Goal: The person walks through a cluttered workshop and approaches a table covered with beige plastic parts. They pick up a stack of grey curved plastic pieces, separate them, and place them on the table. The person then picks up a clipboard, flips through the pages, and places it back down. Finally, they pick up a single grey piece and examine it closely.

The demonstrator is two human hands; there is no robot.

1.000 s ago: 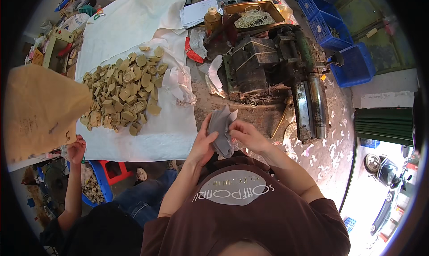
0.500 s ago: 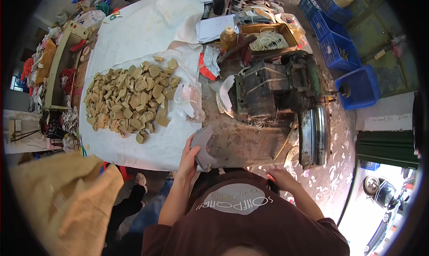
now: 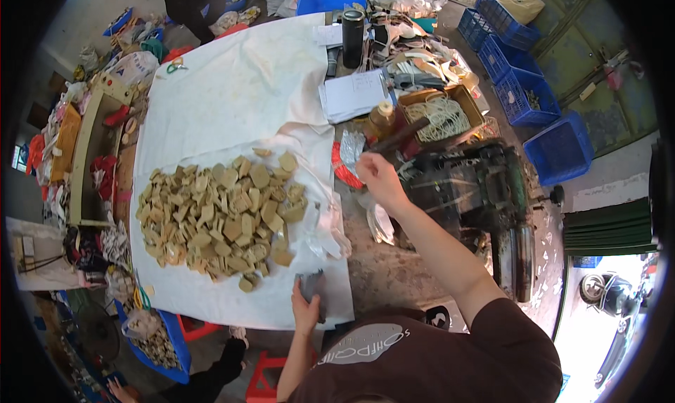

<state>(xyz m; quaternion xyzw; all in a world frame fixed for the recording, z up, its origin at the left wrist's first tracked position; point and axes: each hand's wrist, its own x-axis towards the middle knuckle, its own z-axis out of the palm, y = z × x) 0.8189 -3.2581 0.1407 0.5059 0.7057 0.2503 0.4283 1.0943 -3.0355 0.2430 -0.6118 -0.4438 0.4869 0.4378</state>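
My left hand (image 3: 305,309) grips a small stack of dark grey cut pieces (image 3: 313,290) at the front edge of the white-covered table, fingers wrapped around its left side. My right arm stretches forward across the bench. My right hand (image 3: 380,181) is closed, fingers curled, just in front of a red and silver bundle of cut pieces (image 3: 347,157); whatever it may hold is hidden. Left of the hands lies a big heap of tan, block-like pieces (image 3: 218,216) on the white sheet (image 3: 211,100). A clear plastic bag (image 3: 325,235) sits between heap and bench.
Right of my arm stands a dark, greasy machine with a shiny metal roller (image 3: 517,262). Behind it are a box of pale cord (image 3: 439,118), a yellowish bottle (image 3: 382,114), papers (image 3: 355,96) and a black flask (image 3: 353,37). Blue crates (image 3: 520,86) stand at right. Another person (image 3: 193,9) is at the far left.
My right hand has gone from beside my body at the lower right to forward over the bench. The left hand still grips the grey stack. The whole view has shifted.
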